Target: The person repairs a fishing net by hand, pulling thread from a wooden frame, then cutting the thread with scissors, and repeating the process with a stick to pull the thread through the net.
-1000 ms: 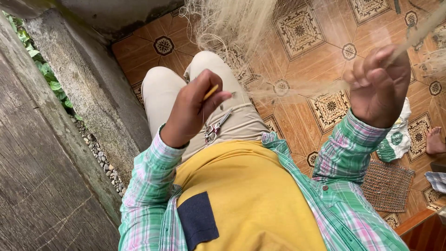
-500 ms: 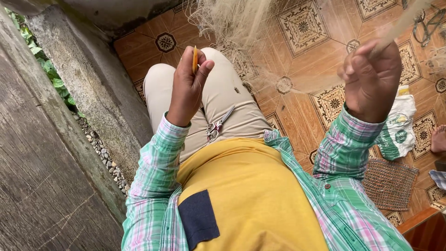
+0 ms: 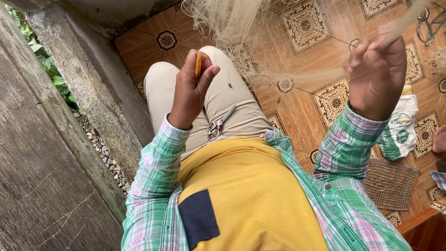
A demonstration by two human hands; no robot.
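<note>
Left hand [image 3: 190, 88] pinches slim orange netting needle [image 3: 198, 64]; right hand [image 3: 377, 74] clenches pale fine-mesh fishing net [image 3: 232, 18]. Small steel scissors [image 3: 219, 124] idle on lap. Mending looks mid-way, much net left.

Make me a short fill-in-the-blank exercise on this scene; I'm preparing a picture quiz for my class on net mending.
1. The left hand pinches a thin ____-coloured netting needle.
2. A small pair of ____ lies on the person's lap.
3. The right hand grips a bunch of pale fishing ____.
4. Under the checked shirt, the person wears a ____ top with a dark pocket.

Missing words: orange; scissors; net; yellow
</note>
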